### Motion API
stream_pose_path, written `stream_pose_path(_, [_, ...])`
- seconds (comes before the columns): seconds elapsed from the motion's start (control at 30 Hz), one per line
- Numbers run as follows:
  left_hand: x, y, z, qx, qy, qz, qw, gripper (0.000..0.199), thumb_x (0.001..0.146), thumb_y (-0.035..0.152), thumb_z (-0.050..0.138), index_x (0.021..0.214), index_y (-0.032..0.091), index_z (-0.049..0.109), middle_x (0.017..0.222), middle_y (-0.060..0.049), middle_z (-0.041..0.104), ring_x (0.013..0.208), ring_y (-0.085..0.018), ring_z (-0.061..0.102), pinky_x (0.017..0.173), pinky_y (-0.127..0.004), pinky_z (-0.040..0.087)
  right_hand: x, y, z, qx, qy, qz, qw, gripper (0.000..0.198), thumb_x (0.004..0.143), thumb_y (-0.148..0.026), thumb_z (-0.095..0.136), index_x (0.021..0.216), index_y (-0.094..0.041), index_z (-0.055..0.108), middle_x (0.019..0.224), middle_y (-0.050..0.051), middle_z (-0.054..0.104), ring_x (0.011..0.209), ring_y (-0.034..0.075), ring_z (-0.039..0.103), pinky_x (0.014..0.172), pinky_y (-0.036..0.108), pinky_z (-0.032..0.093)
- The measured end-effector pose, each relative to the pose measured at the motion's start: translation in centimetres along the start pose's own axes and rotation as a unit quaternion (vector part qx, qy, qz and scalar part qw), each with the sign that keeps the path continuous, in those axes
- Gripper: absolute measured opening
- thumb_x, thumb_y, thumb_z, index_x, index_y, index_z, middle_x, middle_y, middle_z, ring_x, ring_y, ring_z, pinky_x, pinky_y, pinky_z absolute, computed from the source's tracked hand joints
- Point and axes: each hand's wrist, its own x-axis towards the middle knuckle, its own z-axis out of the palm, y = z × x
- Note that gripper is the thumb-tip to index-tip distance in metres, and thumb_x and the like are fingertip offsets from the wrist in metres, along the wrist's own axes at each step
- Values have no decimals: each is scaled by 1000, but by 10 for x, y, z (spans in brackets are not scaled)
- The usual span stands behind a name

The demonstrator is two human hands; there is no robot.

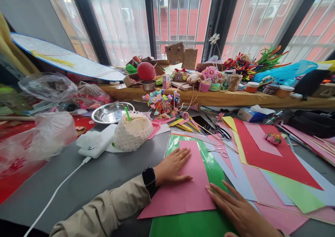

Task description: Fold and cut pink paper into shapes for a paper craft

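Observation:
A folded sheet of pink paper [195,184] lies on a glossy green sheet [193,224] on the grey table. My left hand [174,165], with a ring and a black watch at the wrist, rests flat on the pink paper's upper left part, fingers spread. At the pink paper's right edge, my right hand [237,209] lies with fingers stretched out, the fingertips touching the edge. Small pink-handled scissors [221,151] lie just beyond the green sheet. Dark scissors [221,129] sit farther back.
Coloured paper sheets [285,160] overlap on the right. A coconut in white foam netting [133,131], a metal plate [111,112] and a white power strip [96,144] with a cable stand left. Behind are a flower basket [163,102] and a wooden ledge [125,92] full of crafts.

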Motion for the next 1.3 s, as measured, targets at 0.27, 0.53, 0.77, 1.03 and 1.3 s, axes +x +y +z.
stream_pose_path(0.27, [0,0,0,0,-5,-2,1000,73,75,57,33,128,9,21,133,-15,23,122,-25,19,100,-39,14,-21,-5,17,-49,16,-37,998,59,83,-29,34,131,-18,2,119,0,43,108,18,43,85,31,42])
stream_pose_path(0.53, [1,2,-2,8,-17,-8,1000,73,75,57,32,128,8,21,133,-15,21,122,-25,18,100,-39,13,-24,-5,9,-29,35,2,999,62,81,-43,32,132,-20,3,119,1,45,109,19,42,85,34,42])
stream_pose_path(0.77, [0,2,-1,7,-23,-12,1000,74,75,58,31,128,8,20,133,-15,20,123,-24,17,100,-38,12,2,6,4,-39,69,103,992,65,78,-45,37,131,-16,15,130,6,31,120,23,25,93,38,33])
stream_pose_path(1.03, [0,2,-2,6,-20,-14,1000,74,75,58,29,129,9,19,134,-13,20,123,-24,16,101,-38,11,23,21,18,-101,53,111,987,59,80,-43,36,128,-11,23,129,9,34,121,22,23,93,40,29])
stream_pose_path(1.3, [0,3,-2,4,-21,-9,1000,73,75,58,29,129,8,19,134,-14,20,122,-25,17,101,-39,11,36,32,21,-122,59,107,985,58,81,-45,33,125,-9,28,123,11,42,120,23,24,91,43,29])
